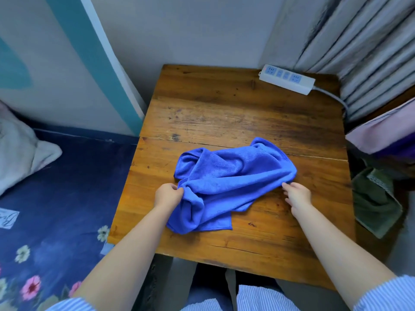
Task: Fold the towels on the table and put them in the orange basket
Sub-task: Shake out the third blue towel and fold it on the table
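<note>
Crumpled blue towel (233,180) mid-table (224,104), my left hand (167,194) pinching its bunched near-left edge, my right hand (297,195) pinching its right edge, bare wood beyond, power strip (287,79) at far-right corner

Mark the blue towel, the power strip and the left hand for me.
blue towel (233,173): head view, on the crumpled middle of the cloth.
power strip (286,79): head view, on its white top face by the sockets.
left hand (168,194): head view, on the back of the hand gripping the towel's left edge.
</note>
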A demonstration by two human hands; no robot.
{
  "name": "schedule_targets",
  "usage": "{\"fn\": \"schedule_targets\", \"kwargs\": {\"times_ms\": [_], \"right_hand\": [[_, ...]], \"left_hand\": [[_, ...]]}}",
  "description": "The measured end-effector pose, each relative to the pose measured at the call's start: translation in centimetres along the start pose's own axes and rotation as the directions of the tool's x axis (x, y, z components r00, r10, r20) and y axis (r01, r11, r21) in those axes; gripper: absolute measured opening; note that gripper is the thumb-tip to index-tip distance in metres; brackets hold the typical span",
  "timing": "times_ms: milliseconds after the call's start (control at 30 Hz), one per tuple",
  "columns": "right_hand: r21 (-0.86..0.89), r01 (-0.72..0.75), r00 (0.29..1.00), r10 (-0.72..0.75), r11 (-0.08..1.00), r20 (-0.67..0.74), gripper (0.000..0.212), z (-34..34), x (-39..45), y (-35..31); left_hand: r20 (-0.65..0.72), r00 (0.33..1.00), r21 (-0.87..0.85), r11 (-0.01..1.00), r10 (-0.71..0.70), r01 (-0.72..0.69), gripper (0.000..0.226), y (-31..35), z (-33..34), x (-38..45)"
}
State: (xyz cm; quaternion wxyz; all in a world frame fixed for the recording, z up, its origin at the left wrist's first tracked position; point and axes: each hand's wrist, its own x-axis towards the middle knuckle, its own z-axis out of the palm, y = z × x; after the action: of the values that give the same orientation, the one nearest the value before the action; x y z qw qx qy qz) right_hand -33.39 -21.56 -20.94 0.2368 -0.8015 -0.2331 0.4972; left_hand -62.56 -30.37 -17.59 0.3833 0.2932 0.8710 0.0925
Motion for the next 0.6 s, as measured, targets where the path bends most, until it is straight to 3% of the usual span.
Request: {"fn": "schedule_targets", "kwargs": {"times_ms": [100,200,433,600], "right_hand": [[0.071,0.013,1.000,-0.013,0.997,-0.001,0.029,0.1,0.3,-0.1],[0.030,0.043,0.998,-0.042,0.999,-0.036,0.009,0.1,0.2,-0.5],[-0.188,0.211,0.968,-0.231,0.959,-0.097,0.020,-2.0,-0.5,-2.0],[-0.288,0.344,0.909,-0.394,0.894,-0.135,0.024,-3.1,-2.6,-6.6]], "left_hand": [[0.014,1.000,-0.004,1.000,-0.006,0.006,0.034,0.5,0.0,0.6],[0.015,0.999,-0.113,0.993,-0.043,0.044,0.014,0.8,-0.2,1.2],[0.074,0.996,-0.226,0.972,-0.053,0.068,0.036,1.6,-1.8,2.4],[0.162,0.987,-0.284,0.957,-0.019,0.065,0.039,4.1,-3.8,2.2]]}}
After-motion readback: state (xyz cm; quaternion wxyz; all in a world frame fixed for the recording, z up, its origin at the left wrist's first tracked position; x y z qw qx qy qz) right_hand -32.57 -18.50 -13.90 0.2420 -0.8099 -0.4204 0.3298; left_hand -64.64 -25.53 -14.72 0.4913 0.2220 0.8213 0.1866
